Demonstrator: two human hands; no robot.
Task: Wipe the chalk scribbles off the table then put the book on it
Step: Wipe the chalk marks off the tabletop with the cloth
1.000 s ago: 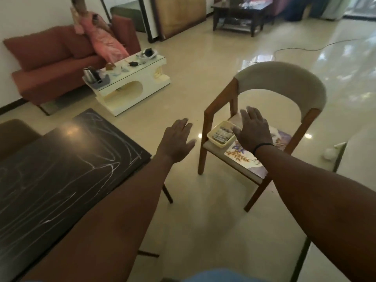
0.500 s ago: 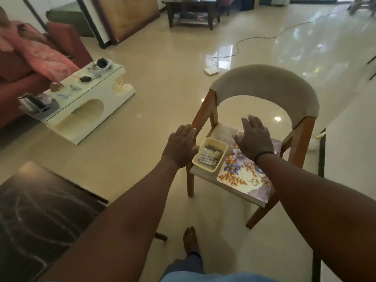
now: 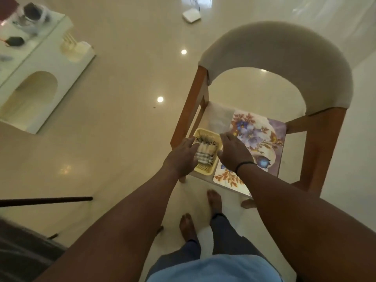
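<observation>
Hands spread, nothing grasped yet: left hand (image 3: 184, 157) and right hand (image 3: 234, 153) flanking basket (image 3: 205, 151); pinch folded cloth (image 3: 205, 152) cleanly, leave book (image 3: 262, 139) beside it.

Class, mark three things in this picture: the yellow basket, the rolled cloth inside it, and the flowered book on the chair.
yellow basket (image 3: 204, 171): head view, its near rim.
rolled cloth (image 3: 205, 152): head view, middle of the striped roll.
flowered book (image 3: 255, 135): head view, blue flower on its cover.

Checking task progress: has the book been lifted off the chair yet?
No, the book lies flat on the chair seat, beside the basket both hands reach toward.
</observation>
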